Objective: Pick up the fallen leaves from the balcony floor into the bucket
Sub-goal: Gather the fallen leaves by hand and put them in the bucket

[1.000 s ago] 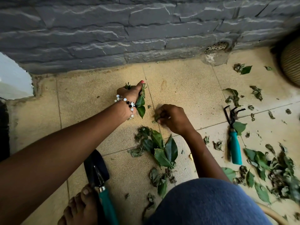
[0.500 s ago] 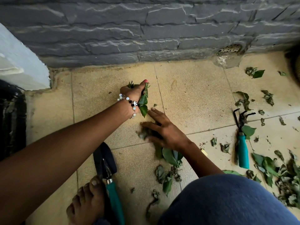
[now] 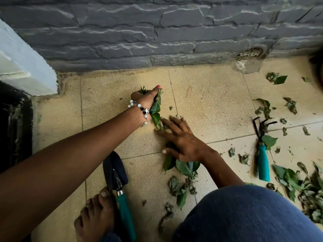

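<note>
- We saw a teal-handled trowel [image 3: 117,186] lying beside a bare foot [image 3: 95,217].
- We saw a teal-handled hand rake [image 3: 262,151] farther right.
- A drain grate [image 3: 250,52] sat in the grey stone wall [image 3: 157,28].

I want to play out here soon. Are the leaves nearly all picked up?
Not yet. The left hand grips a small bunch of leaves, and the right hand lies spread over a leaf cluster on the floor. Many leaves remain: a big pile at the right edge and scattered ones by the hand rake. No bucket is in view.
</note>
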`<state>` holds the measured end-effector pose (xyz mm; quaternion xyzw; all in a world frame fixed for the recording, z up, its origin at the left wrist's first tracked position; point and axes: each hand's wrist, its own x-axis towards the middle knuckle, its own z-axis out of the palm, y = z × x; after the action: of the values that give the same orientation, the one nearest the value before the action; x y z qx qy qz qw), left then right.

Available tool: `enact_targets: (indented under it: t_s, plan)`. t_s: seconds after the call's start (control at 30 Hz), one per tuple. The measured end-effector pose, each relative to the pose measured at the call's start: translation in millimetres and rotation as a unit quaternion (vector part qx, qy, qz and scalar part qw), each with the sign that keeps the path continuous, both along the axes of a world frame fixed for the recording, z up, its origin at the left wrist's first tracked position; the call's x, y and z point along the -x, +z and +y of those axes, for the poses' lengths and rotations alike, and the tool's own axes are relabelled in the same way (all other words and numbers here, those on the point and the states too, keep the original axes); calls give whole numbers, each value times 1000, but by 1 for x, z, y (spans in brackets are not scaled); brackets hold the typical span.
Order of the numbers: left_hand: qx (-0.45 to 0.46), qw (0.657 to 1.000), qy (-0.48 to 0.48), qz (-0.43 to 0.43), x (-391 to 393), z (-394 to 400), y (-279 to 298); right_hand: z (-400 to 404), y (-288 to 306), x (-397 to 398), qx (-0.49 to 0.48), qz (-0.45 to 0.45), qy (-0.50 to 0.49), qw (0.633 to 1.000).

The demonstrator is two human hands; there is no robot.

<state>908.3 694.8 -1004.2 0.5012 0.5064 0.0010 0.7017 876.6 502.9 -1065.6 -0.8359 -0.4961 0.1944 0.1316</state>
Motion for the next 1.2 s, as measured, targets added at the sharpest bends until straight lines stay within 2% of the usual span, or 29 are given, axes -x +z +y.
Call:
enact_targets:
  t_s: [0.13,0.3,0.43,0.5,0.57,0.67,0.7,0.8,0.9,0.97,1.03,1.2]
  plan:
    - [-12,1000,-15,4,0,-1,1,-8,-5,-8,-41,-39,10,998]
    - [-18,999,-37,7,-1,-4,-2,-6,2,-12,-115,-105,-119,981]
    - [-26,999,-34,11,-2,-3,-6,5,13,-32,-209,-21,-268,940]
    - [-31,999,-28,12,-2,-2,-9,9,19,-41,-247,22,-298,922]
    - [-26,999,-30,12,-3,-2,-11,12,27,-46,-247,57,-282,926]
    - [-13,1000,-25,8,-2,-2,-14,11,38,-47,-178,174,-182,951]
    - [-13,1000,-25,8,-2,-2,-15,10,40,-46,-153,181,-148,960]
    - [-20,999,-24,5,-2,-1,-16,4,37,-41,-114,123,-110,980]
    - [-21,1000,-18,4,-2,-2,-15,2,23,-33,1,74,-86,994]
    - [-20,1000,-19,-1,-2,-3,-15,3,6,-31,34,10,-34,999]
    - [-27,999,-22,-1,-2,-5,-15,5,-8,-29,16,-35,-2,999]
    - [-60,998,-7,6,0,-3,-15,19,-26,-28,-119,-86,12,989]
